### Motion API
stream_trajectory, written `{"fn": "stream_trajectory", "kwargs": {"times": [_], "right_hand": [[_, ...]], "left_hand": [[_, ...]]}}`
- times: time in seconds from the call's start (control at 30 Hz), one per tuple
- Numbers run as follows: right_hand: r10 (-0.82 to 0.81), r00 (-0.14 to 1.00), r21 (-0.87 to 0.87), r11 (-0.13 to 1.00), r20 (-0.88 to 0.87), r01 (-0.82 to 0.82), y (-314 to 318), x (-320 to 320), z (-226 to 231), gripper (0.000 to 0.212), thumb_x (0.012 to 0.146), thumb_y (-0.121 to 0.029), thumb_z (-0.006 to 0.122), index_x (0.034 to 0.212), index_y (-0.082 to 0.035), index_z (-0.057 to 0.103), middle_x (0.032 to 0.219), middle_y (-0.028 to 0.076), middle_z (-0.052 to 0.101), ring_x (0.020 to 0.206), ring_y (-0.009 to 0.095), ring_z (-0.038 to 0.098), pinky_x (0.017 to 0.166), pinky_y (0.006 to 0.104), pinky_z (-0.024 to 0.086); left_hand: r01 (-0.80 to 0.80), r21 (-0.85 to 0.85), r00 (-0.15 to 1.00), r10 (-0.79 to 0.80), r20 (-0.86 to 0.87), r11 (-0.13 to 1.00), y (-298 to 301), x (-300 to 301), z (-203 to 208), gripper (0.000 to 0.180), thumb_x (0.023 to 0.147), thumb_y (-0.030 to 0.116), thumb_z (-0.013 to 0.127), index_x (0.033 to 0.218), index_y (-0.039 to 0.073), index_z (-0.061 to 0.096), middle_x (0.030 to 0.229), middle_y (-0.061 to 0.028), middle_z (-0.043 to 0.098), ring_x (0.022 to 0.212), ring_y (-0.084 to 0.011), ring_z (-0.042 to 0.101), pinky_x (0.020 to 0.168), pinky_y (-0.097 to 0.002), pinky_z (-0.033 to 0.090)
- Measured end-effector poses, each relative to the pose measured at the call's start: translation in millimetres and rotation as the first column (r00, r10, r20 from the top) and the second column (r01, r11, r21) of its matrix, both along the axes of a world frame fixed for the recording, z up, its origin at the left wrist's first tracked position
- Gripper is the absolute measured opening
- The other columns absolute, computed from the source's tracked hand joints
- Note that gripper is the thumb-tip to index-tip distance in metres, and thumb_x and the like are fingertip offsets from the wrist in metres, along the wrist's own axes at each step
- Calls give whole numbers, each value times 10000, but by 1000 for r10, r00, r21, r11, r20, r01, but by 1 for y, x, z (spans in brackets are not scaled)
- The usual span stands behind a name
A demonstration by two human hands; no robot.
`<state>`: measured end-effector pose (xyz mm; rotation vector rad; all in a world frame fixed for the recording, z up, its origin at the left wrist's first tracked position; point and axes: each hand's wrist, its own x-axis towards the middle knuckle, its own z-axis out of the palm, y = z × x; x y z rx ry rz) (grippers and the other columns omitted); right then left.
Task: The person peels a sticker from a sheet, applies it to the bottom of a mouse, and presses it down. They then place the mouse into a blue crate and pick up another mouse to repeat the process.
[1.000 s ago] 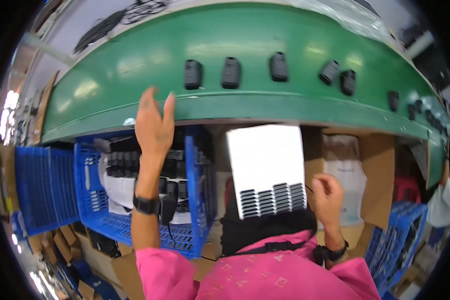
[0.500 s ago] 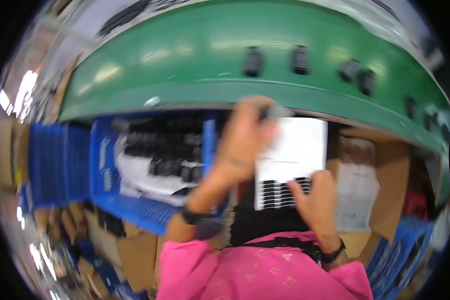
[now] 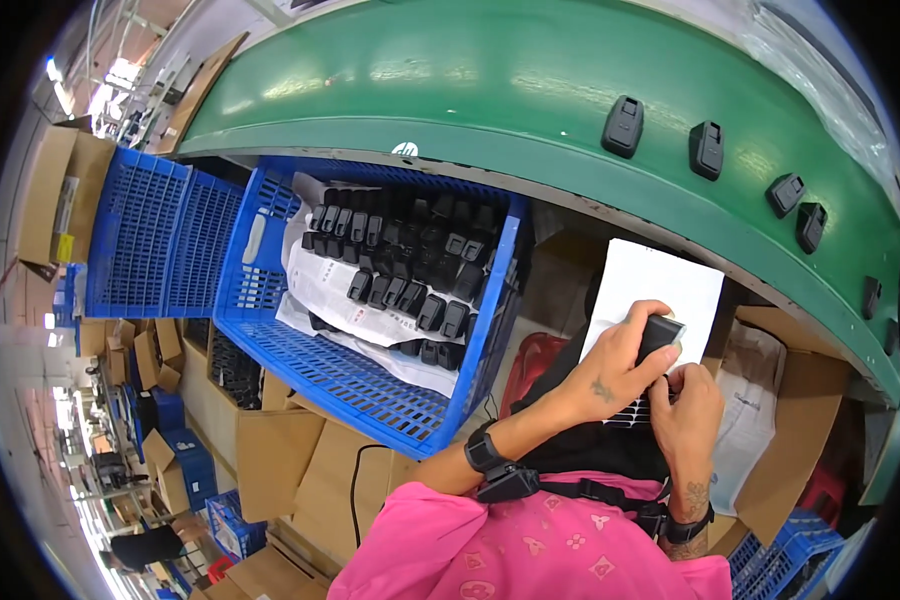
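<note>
My left hand (image 3: 618, 370) is closed round a black plastic housing (image 3: 660, 338) with a flat face, held over my lap. Beside it, my right hand (image 3: 688, 405) has its fingers curled and pinched close to the lower end of that housing. What the right fingertips hold, if anything, is too small to name. Under both hands lies a white sheet (image 3: 660, 275) with rows of black strip labels (image 3: 630, 412) on its lower part, partly covered by the hands.
A blue crate (image 3: 345, 385) at the left holds rows of similar black housings on paper. Several more stand on the green bench (image 3: 450, 90), one of them a black housing (image 3: 623, 127). At the right is a cardboard box (image 3: 805, 420) with a plastic bag (image 3: 745, 400).
My left hand has come down from the bench edge with the black housing, to beside my right hand. The view has swung left, showing more of the crate. My right fingers have curled in.
</note>
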<state>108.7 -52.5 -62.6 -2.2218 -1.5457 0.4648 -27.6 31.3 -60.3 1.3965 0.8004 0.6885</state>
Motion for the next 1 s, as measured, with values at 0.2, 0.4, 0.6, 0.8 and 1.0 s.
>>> {"fn": "stream_trajectory", "kwargs": {"times": [0.2, 0.4, 0.6, 0.8, 1.0], "right_hand": [[-10, 1000, -7, 1000, 23, 10, 1, -4, 11, 253, 739, -189, 713, 729, 0, 546, 716, 152, 560, 651, 342, 564, 591, 423, 431], [74, 997, -4, 997, 36, -73, 0, 1, 13, 193, 736, -135, 684, 728, -5, 542, 702, 138, 550, 638, 342, 563, 593, 428, 437], [180, 984, 120, 976, 7, -180, -2, 5, 11, 70, 759, -27, 600, 765, -14, 531, 718, 156, 538, 687, 355, 550, 613, 444, 437], [262, 965, 181, 948, 24, -262, -1, 15, 2, 86, 752, -37, 615, 771, -17, 534, 727, 145, 551, 690, 346, 546, 629, 430, 424], [164, 950, 164, 979, -267, -123, -6, 21, 1, 75, 768, -29, 620, 773, -15, 547, 730, 114, 564, 650, 279, 557, 605, 363, 440]], "left_hand": [[21, -15, 1000, -21, -2, 1000, 0, 3, -2, 420, 910, 237, 550, 1233, 17, 397, 906, -129, 585, 763, -175, 565, 675, -316, 465], [-21, 6, 1000, 21, -18, 1000, -2, 1, -4, 406, 913, 241, 543, 1221, 15, 403, 887, -129, 576, 759, -175, 554, 673, -314, 463], [-76, -32, 996, 78, 53, 997, -2, -1, -9, 410, 911, 245, 535, 1249, 35, 438, 905, -30, 533, 794, -109, 505, 705, -273, 448], [-15, -302, 965, 93, 244, 953, -15, -10, 12, 371, 918, 135, 525, 1249, 8, 417, 1060, -73, 551, 952, -107, 507, 861, -261, 418], [-16, -384, 991, 67, 119, 923, -31, -13, 14, 343, 927, 178, 481, 1217, 2, 431, 1002, -66, 567, 917, -107, 518, 789, -251, 443]]}}
